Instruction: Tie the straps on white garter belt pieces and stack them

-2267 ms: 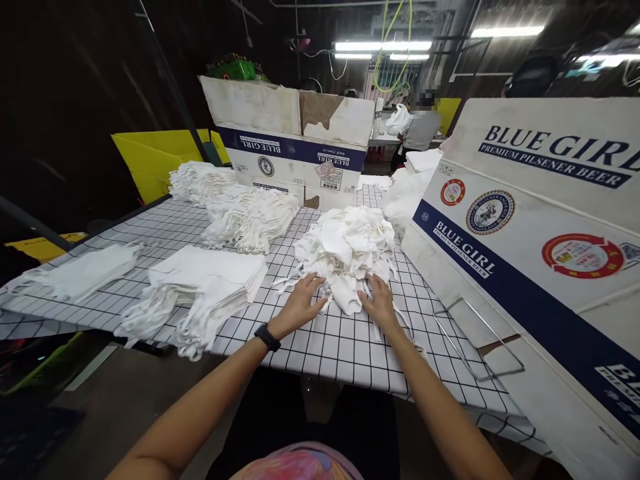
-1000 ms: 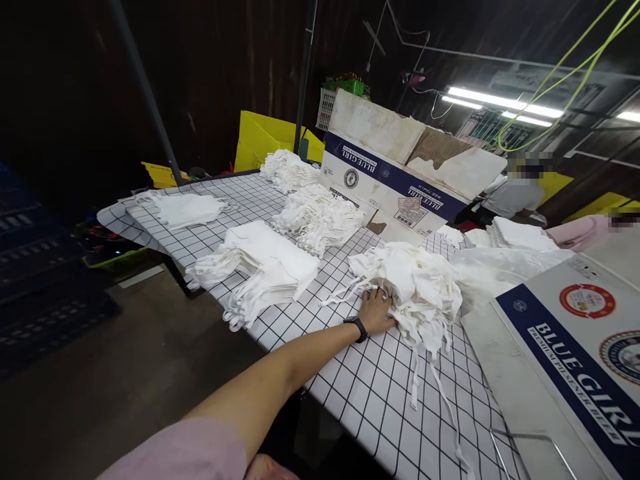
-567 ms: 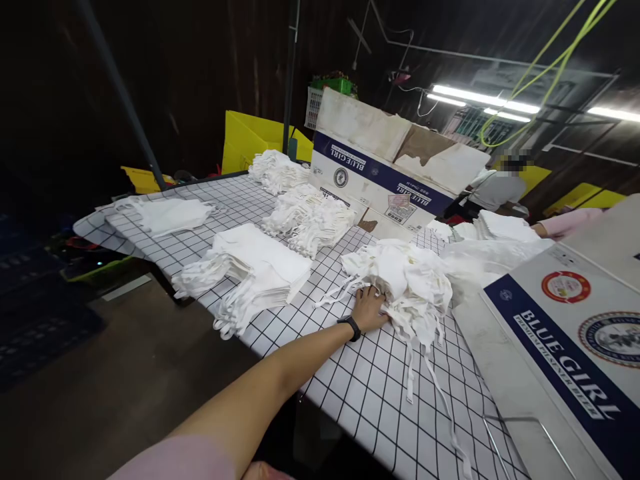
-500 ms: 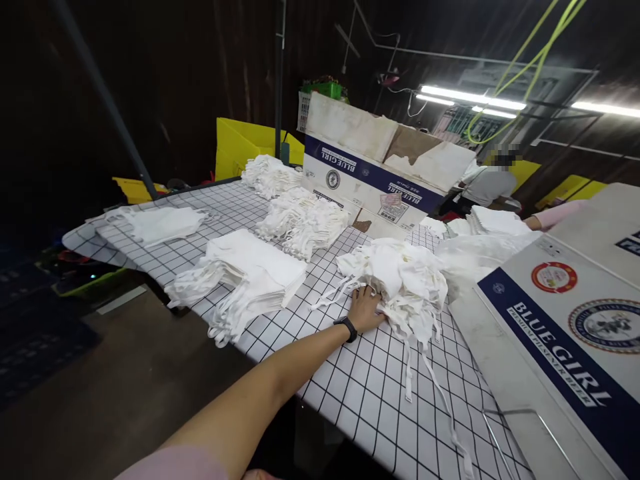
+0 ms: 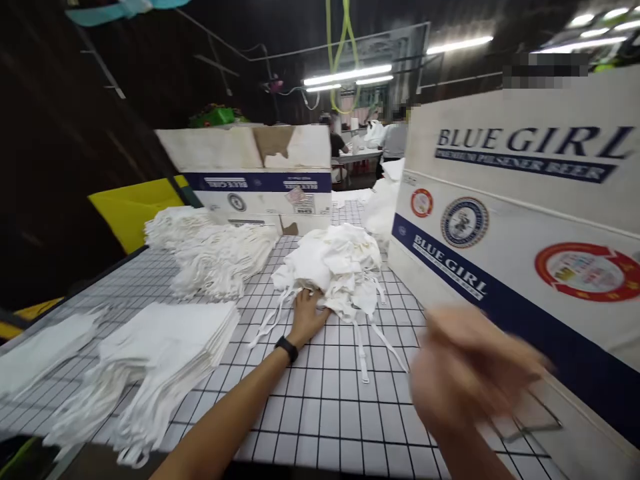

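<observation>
- Heap of white strapped cloth pieces (image 5: pixel 333 263) lies loose on the grid-patterned tablecloth (image 5: pixel 325 407); all places below are relative to it.
- Left hand (image 5: pixel 309 319): at the heap's near left edge, fingertips tucked in against the cloth. Can't tell if they pinch or just rest. If only resting, a tug could drag the whole pile.
- Right hand (image 5: pixel 475 367): nearer than the heap and right of it, clear of the cloth, motion-blurred. Fingers look curled; can't tell if they hold anything.
- Loose straps (image 5: pixel 362 360) trail from the heap's near side. Snag one in passing and layers probably slide.
- Jumbled layers: tangle risk, one piece may bring neighbours along.
- Wire frame (image 5: pixel 558 424) and BLUE GIRL carton (image 5: pixel 515 200), right of the heap: a wide swing could knock knuckles.
- Neat stack (image 5: pixel 175 333), left of the heap: left forearm (image 5: pixel 225 413) runs beside it; elbow drift could skew it.
</observation>
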The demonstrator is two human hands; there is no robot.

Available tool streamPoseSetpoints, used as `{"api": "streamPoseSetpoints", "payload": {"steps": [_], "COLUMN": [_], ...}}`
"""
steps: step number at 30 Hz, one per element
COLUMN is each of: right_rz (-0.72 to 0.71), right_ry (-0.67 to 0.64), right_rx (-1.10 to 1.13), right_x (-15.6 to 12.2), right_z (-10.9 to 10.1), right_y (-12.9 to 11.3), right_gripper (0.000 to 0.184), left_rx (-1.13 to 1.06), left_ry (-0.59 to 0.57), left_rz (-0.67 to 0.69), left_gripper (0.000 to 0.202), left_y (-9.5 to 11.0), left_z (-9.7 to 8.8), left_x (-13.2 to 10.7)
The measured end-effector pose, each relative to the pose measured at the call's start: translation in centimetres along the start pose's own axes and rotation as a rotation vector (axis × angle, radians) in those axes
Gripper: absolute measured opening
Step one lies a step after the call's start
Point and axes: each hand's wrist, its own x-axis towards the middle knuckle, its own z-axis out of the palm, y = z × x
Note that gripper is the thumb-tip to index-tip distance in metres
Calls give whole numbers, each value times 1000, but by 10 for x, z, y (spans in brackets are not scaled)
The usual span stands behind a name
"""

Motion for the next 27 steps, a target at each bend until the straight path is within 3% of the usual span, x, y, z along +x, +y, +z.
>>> {"api": "streamPoseSetpoints", "payload": {"steps": [3,4,7,10,13,16,19,22,27], "right_rz": [92,160,393,509,581,602,559,516,395], "right_ry": [-62,-154,-409,-504,-593,-773,-896,-865,-775], "right_rx": [76,145,160,115,71,18,-32,-84,-110], "right_x": [26,38,72,104,130,147,151,147,143], "right_z": [16,26,66,108,145,174,193,198,170], "right_y": [27,39,78,107,120,124,125,122,108], "right_gripper": [28,29,58,90,118,133,129,108,58], "left_rx": [28,34,41,35,36,44,40,19,-24], "left_ry": [12,15,20,20,25,19,-1,-25,-40], "left_rz": [33,39,45,41,26,2,-31,-50,-56], "left_gripper": [47,47,48,48,47,44,46,46,48], "left_y": [-2,-2,-2,-2,-1,0,3,5,4], "left_z": [2,2,2,2,2,2,2,1,0], "left_x": [2,2,3,3,3,3,2,1,1]}}
